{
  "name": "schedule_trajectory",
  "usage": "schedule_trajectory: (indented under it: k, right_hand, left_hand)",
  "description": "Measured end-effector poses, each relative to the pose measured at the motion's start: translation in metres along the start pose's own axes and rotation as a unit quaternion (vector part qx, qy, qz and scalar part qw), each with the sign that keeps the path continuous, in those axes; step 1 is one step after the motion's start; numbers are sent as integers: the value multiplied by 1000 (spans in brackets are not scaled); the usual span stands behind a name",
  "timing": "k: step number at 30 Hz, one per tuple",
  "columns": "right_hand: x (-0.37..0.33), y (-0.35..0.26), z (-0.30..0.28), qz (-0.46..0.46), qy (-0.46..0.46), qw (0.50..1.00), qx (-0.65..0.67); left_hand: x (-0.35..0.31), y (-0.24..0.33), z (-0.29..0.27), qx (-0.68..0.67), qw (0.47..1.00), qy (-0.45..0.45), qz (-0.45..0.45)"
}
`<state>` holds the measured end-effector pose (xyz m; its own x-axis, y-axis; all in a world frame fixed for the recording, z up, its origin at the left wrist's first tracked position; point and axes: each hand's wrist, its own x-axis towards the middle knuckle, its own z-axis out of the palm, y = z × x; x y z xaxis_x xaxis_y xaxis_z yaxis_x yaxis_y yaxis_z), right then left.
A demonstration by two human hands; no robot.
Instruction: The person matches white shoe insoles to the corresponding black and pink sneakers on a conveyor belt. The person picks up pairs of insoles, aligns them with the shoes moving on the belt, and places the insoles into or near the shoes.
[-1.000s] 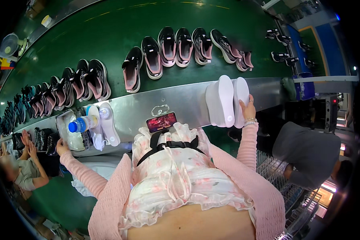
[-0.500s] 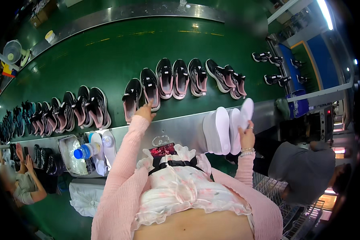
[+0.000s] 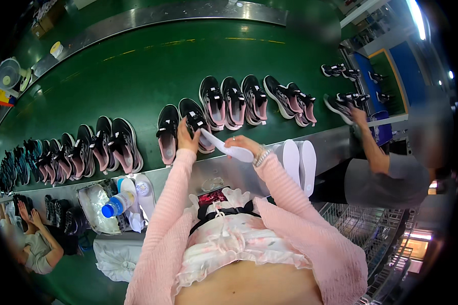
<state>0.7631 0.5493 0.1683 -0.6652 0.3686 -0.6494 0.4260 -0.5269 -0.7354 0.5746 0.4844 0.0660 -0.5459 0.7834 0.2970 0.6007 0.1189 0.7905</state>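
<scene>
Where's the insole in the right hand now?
In the head view, the white insole is near the middle, in the right hand, its left end at the opening of the black shoe the left hand touches.

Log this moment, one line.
left hand: at black shoe | right hand: holding white insole | insole: one end at shoe opening

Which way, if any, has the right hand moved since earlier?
Yes: the right hand moved left, away from the white insole stacks on the metal ledge.
</scene>
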Motion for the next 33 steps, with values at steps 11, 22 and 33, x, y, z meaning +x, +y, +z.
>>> schedule_trajectory:
  k: [11,22,33]
  right_hand:
    - [95,13,42,-39,208,873,-440]
    - [111,39,7,-31,221,953,-205]
    - [141,28,71,-78,389,750,-529]
  left_hand:
    - [38,-7,0,61,986,-135,-72]
    - [34,-12,-4,57,977,-201,47]
    - [40,-9,-15,76,970,-229,-30]
